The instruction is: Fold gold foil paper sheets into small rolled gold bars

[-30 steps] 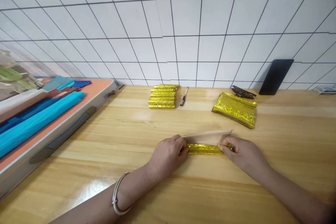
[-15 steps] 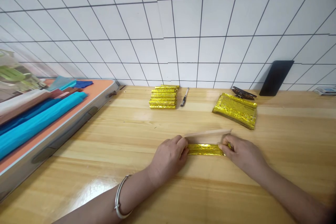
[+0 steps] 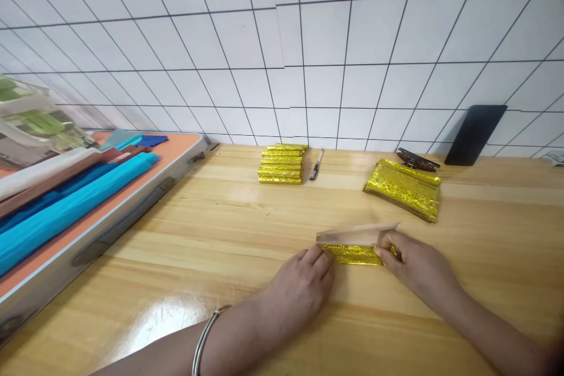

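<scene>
A sheet of gold foil paper [image 3: 356, 255] lies on the table in front of me, folded into a narrow shiny strip. Along its far side a plain tan flap [image 3: 352, 235] of the sheet stands tilted up. My left hand [image 3: 302, 282] has its curled fingers closed on the strip's left end, hiding that corner. At the other end, my right hand [image 3: 409, 258] pinches the fold between thumb and fingers, and a bit of gold shows past the thumb.
Several folded gold strips [image 3: 281, 165] lie at the back beside a pen [image 3: 316, 165]. A stack of gold foil sheets [image 3: 403, 188] sits right of them, near a dark hair clip [image 3: 418, 160]. A black phone-like slab [image 3: 476, 135] leans on the wall. Coloured paper rolls [image 3: 83, 194] lie on an orange-topped case [image 3: 185, 141].
My view has shifted slightly left. My left hand has drawn back toward me at its end of the strip, uncovering the flap's left corner. The right hand keeps its pinch.
</scene>
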Action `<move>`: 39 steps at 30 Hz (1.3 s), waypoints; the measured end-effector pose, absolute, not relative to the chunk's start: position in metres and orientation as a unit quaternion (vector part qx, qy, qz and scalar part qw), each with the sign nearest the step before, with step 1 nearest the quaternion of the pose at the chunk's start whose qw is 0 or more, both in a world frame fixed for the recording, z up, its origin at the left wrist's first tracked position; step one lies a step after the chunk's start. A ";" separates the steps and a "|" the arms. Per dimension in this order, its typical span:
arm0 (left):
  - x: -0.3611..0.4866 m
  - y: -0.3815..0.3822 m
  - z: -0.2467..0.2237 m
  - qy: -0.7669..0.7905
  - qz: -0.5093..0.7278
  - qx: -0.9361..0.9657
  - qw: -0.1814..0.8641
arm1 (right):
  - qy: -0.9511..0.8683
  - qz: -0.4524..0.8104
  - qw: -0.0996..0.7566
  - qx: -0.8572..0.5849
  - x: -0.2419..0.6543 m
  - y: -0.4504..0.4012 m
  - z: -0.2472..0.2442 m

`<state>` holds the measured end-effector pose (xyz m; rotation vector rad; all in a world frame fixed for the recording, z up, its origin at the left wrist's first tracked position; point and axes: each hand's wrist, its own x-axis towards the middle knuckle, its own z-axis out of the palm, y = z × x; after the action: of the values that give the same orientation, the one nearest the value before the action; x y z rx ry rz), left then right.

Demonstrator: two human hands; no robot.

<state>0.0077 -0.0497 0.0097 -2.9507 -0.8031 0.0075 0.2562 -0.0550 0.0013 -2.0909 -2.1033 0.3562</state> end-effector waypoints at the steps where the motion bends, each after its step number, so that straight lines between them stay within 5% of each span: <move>1: 0.009 -0.052 0.012 -0.268 0.008 -0.963 0.041 | -0.702 0.119 0.077 -0.698 0.256 -0.055 0.001; 11: 0.010 -0.057 0.015 -0.238 0.021 -0.969 0.070 | -0.694 0.146 0.090 -0.699 0.259 -0.057 0.001; 22: 0.011 -0.058 0.008 -0.234 0.011 -0.969 0.082 | -0.673 0.294 0.213 -0.644 0.281 -0.056 -0.016; 39: 0.010 -0.062 0.011 -0.234 0.004 -0.968 0.095 | -0.676 0.259 0.185 -0.664 0.277 -0.054 -0.011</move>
<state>0.0102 -0.0621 0.0107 -2.8695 -0.6926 0.0118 0.2771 -0.0542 -0.0114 -1.8720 -1.9042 0.7308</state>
